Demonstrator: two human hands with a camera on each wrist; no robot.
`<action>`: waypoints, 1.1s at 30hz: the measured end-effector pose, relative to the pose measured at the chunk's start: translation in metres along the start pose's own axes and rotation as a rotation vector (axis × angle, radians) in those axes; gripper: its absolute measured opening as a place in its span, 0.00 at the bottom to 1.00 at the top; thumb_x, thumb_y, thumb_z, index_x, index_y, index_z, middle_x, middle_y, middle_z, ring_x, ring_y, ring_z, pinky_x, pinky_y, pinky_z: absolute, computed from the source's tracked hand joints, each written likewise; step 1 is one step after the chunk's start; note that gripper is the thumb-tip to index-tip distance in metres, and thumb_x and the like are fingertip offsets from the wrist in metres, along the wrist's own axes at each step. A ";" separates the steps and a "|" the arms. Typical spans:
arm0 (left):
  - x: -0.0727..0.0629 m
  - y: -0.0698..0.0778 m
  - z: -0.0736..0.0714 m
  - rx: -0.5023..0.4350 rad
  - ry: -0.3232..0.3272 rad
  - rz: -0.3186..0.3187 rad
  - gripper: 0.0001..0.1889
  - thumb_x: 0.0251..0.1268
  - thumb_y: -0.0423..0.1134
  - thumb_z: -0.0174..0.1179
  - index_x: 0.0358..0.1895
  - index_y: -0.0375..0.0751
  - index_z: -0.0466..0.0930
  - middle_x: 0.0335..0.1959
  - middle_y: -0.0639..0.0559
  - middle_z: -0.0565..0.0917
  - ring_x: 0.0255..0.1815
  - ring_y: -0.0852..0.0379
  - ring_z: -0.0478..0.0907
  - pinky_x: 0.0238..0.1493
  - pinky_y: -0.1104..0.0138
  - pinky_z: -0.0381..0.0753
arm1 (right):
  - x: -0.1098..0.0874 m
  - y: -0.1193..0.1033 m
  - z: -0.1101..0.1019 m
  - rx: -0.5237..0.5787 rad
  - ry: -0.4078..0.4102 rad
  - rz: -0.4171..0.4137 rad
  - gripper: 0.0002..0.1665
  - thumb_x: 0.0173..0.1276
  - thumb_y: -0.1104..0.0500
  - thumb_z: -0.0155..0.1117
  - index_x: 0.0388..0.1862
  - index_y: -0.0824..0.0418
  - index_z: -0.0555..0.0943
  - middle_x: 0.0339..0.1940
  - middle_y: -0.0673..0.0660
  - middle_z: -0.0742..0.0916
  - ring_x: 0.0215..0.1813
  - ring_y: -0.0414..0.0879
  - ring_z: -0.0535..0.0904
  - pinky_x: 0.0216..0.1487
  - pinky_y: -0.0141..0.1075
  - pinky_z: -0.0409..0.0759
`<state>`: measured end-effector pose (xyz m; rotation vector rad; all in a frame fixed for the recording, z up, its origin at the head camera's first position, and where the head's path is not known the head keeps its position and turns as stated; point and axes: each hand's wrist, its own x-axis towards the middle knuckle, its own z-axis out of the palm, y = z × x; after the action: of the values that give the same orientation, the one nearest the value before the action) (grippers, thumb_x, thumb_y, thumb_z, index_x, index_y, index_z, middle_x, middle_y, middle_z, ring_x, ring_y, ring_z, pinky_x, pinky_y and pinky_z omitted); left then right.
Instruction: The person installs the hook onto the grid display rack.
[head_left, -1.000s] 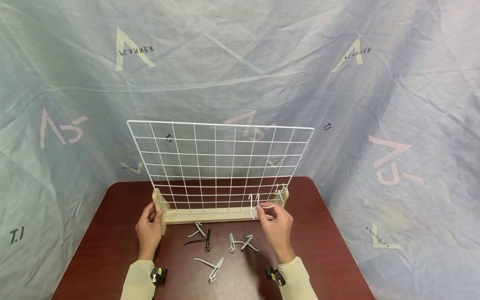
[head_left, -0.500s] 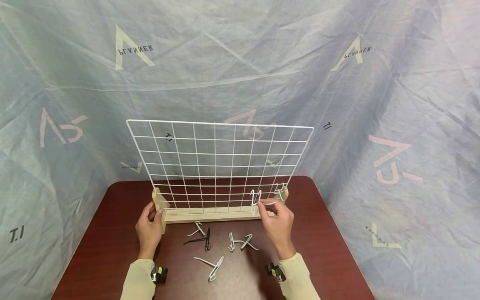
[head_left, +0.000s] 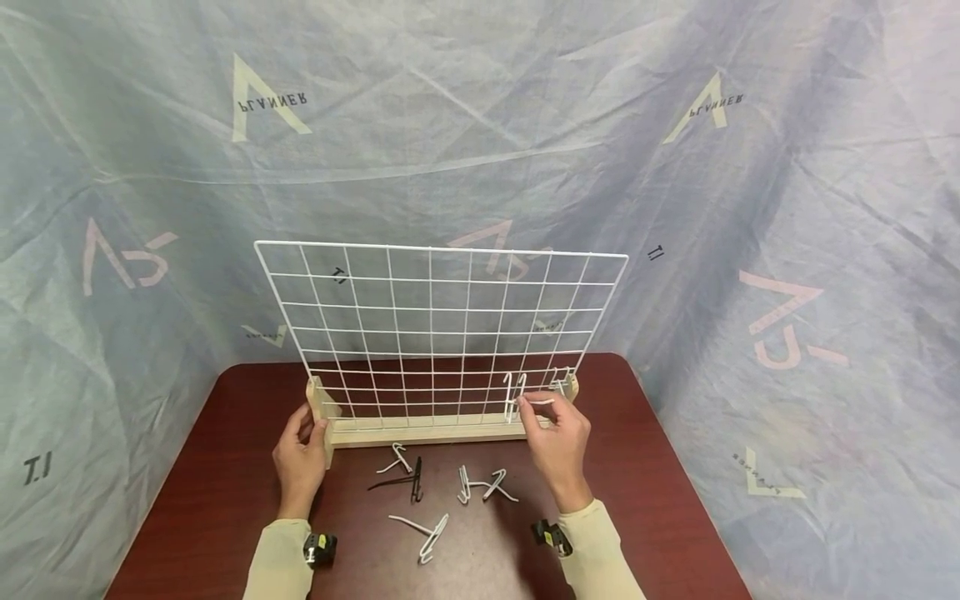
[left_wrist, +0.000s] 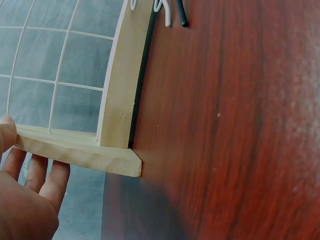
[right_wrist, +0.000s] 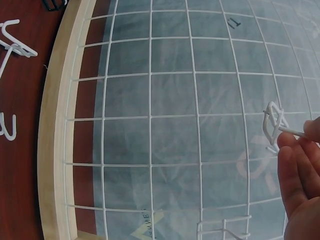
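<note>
A white wire grid panel (head_left: 430,332) stands upright in a wooden stand (head_left: 420,436). My left hand (head_left: 298,458) holds the stand's left end piece, thumb on one side and fingers on the other in the left wrist view (left_wrist: 80,152). With thumb and fingertips, my right hand (head_left: 561,446) pinches the prong of a white wire hook (head_left: 510,398). The hook's bent ends face the lower right part of the grid; whether they touch its wires I cannot tell. Another white hook (head_left: 558,382) hangs on the grid near its right edge.
On the dark red table (head_left: 225,467) before the stand lie several loose hooks: a black hook (head_left: 416,481), a white hook (head_left: 435,537) nearest me, and more white ones, including a hook (head_left: 497,483) towards the right. A grey printed cloth (head_left: 450,125) hangs behind.
My right hand has moved slightly up and to the right along the grid, carrying the white hook. My left hand keeps its hold on the stand; the loose hooks lie as before.
</note>
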<state>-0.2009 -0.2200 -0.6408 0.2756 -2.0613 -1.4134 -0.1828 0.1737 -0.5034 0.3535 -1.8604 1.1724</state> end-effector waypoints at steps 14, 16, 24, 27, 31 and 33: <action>-0.001 0.000 0.002 -0.005 0.014 0.006 0.22 0.75 0.36 0.66 0.70 0.43 0.81 0.60 0.37 0.87 0.48 0.85 0.75 0.43 0.90 0.71 | 0.003 -0.001 0.010 0.022 -0.005 0.016 0.09 0.55 0.77 0.78 0.33 0.69 0.88 0.30 0.63 0.92 0.28 0.54 0.89 0.38 0.26 0.86; -0.001 0.001 0.002 -0.008 0.016 0.005 0.22 0.76 0.36 0.66 0.70 0.43 0.81 0.60 0.36 0.87 0.48 0.85 0.75 0.43 0.90 0.71 | 0.001 0.006 0.012 0.008 -0.012 0.022 0.09 0.56 0.75 0.79 0.33 0.66 0.89 0.30 0.61 0.92 0.28 0.53 0.89 0.37 0.28 0.86; -0.001 0.001 0.001 -0.004 0.018 0.010 0.22 0.75 0.36 0.66 0.70 0.42 0.81 0.60 0.36 0.87 0.48 0.84 0.76 0.43 0.90 0.71 | 0.002 0.017 0.017 -0.039 -0.032 0.037 0.06 0.62 0.67 0.80 0.35 0.59 0.90 0.32 0.53 0.93 0.28 0.47 0.89 0.34 0.27 0.84; -0.001 0.000 0.001 -0.007 0.017 0.012 0.22 0.75 0.36 0.66 0.70 0.42 0.81 0.60 0.36 0.87 0.48 0.84 0.76 0.43 0.90 0.71 | 0.003 0.018 0.019 -0.050 -0.038 0.037 0.05 0.63 0.66 0.79 0.34 0.59 0.90 0.31 0.53 0.93 0.28 0.47 0.89 0.34 0.27 0.84; -0.001 -0.001 0.001 -0.007 0.009 0.012 0.23 0.76 0.36 0.66 0.71 0.43 0.80 0.60 0.36 0.87 0.48 0.85 0.75 0.43 0.90 0.71 | 0.004 0.018 0.022 -0.050 -0.030 -0.001 0.06 0.61 0.68 0.79 0.33 0.59 0.90 0.30 0.54 0.92 0.27 0.47 0.88 0.33 0.28 0.84; 0.000 -0.001 0.001 -0.006 0.008 0.014 0.23 0.76 0.36 0.65 0.71 0.43 0.80 0.61 0.36 0.87 0.48 0.85 0.75 0.43 0.90 0.71 | 0.004 0.019 0.023 -0.060 -0.028 -0.030 0.07 0.59 0.69 0.79 0.32 0.60 0.90 0.30 0.53 0.92 0.27 0.47 0.87 0.33 0.29 0.84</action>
<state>-0.2020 -0.2195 -0.6424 0.2633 -2.0478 -1.4077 -0.2091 0.1650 -0.5146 0.3645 -1.9035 1.0948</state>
